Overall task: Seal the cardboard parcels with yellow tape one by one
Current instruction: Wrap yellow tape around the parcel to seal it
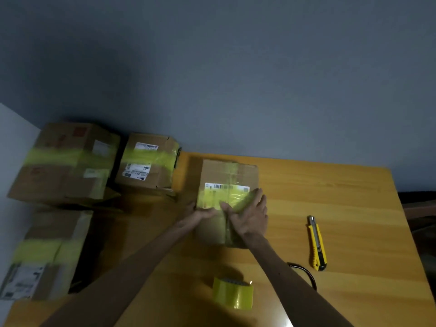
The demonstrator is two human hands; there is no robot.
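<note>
We're pressing left hand [204,212] and right hand [251,215], fingers flat, on the tape strip [212,197] running crosswise over the parcel [224,171] (tape roll [232,292] sitting nearer us).

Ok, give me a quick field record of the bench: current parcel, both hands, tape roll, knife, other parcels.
current parcel: cardboard parcel, mid-table, yellow tape band across its labelled top
left hand: flat on the parcel's near edge
right hand: flat, fingers pressing the tape down
tape roll: on the table, nearest the person, untouched
knife: yellow utility knife, right of the parcel, apart
other parcels: three at left, each banded in yellow
</note>
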